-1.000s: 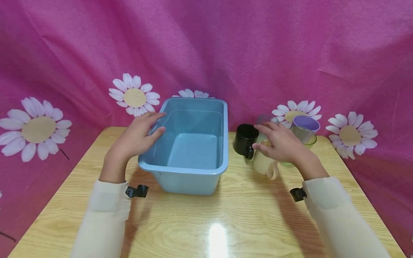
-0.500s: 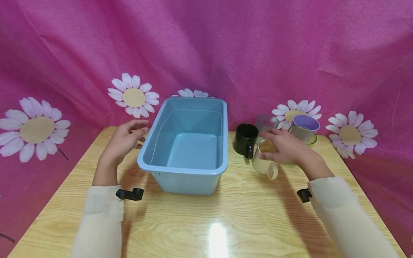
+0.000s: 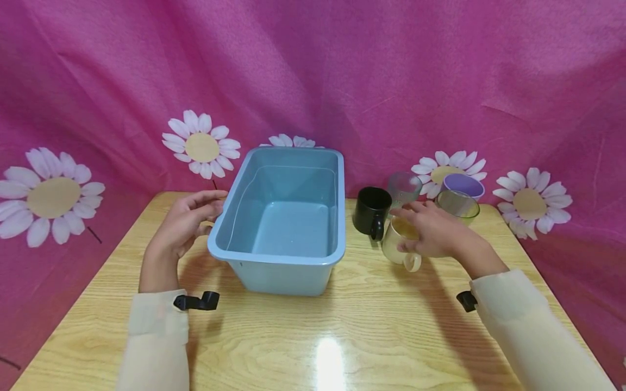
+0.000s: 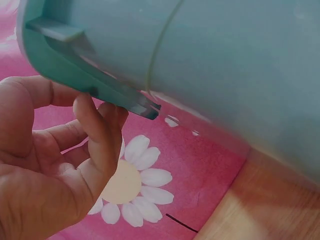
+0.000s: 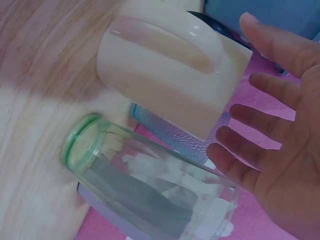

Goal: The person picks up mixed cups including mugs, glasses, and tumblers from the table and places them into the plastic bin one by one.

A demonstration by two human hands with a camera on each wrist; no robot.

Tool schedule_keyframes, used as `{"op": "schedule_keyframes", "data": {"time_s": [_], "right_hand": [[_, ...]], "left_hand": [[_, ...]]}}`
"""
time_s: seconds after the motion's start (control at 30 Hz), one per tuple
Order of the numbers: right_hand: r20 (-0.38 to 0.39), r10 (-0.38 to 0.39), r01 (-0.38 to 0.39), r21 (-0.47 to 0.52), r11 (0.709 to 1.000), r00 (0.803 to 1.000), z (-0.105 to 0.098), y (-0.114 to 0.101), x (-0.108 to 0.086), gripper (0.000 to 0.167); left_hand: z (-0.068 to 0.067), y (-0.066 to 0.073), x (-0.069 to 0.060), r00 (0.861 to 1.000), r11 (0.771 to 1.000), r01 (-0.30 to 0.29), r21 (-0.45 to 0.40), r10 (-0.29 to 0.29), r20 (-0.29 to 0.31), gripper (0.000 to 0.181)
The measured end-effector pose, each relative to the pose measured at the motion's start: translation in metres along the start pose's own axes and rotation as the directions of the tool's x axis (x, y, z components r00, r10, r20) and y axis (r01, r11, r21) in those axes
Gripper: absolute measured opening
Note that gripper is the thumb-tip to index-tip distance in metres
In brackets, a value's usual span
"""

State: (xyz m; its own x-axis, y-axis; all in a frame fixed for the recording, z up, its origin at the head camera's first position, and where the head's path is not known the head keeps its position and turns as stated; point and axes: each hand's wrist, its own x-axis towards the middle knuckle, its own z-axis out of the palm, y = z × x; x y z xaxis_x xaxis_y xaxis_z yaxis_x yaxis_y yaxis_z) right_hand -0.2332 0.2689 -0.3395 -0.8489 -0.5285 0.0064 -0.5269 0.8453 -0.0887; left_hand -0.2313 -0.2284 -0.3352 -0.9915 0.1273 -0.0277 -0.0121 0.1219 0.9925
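Observation:
Beside the blue basin [image 3: 276, 260], my left hand [image 3: 178, 225] has its fingers bent against the left rim. The left wrist view shows the curled fingers of that hand [image 4: 65, 160] pinching the edge of the rim [image 4: 107, 90]. Over the cream mug [image 3: 395, 248] hovers my right hand [image 3: 435, 231], fingers spread. From the right wrist, the palm of this hand [image 5: 285, 130] faces the mug [image 5: 160, 75], with a visible gap between fingertips and mug. A black mug [image 3: 371, 210] stands just left of the cream one.
Behind the cream mug is a clear textured glass [image 3: 404, 187]. A purple cup [image 3: 463, 185] and a clear glass with a green base [image 5: 150, 180] stand to the right. The wooden table [image 3: 274, 342] meets a pink flowered cloth [image 3: 313, 70] behind.
My left hand has moved from over the basin's left rim to its outer side, its fingers now bent at the rim. My right hand has shifted slightly right and lower over the cream mug.

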Motion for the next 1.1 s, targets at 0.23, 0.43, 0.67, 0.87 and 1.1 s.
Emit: {"op": "schedule_keyframes", "data": {"time_s": [0.23, 0.43, 0.67, 0.87, 1.1], "right_hand": [[0.002, 0.012, -0.012, -0.026, 1.000, 1.000, 0.007, 0.003, -0.001, 0.077], [0.003, -0.007, 0.007, -0.005, 1.000, 1.000, 0.014, 0.005, 0.001, 0.072], [-0.007, -0.023, 0.023, 0.003, 1.000, 1.000, 0.015, 0.007, 0.003, 0.067], [-0.007, -0.010, 0.010, 0.013, 1.000, 1.000, 0.016, 0.008, 0.004, 0.065], [-0.011, -0.008, 0.008, 0.015, 1.000, 1.000, 0.018, 0.010, 0.005, 0.066]], "left_hand": [[0.000, -0.001, -0.003, 0.999, 0.998, -0.036, -0.058, 0.036, 0.010, 0.046], [0.001, -0.002, -0.002, 1.000, 0.995, -0.030, -0.094, 0.030, 0.007, 0.045], [0.001, -0.003, -0.001, 1.000, 0.994, -0.029, -0.104, 0.029, 0.000, 0.046], [0.002, -0.006, 0.000, 1.000, 0.990, -0.027, -0.135, 0.027, -0.004, 0.045], [0.003, -0.009, 0.001, 0.999, 0.980, -0.034, -0.198, 0.031, -0.021, 0.043]]}}
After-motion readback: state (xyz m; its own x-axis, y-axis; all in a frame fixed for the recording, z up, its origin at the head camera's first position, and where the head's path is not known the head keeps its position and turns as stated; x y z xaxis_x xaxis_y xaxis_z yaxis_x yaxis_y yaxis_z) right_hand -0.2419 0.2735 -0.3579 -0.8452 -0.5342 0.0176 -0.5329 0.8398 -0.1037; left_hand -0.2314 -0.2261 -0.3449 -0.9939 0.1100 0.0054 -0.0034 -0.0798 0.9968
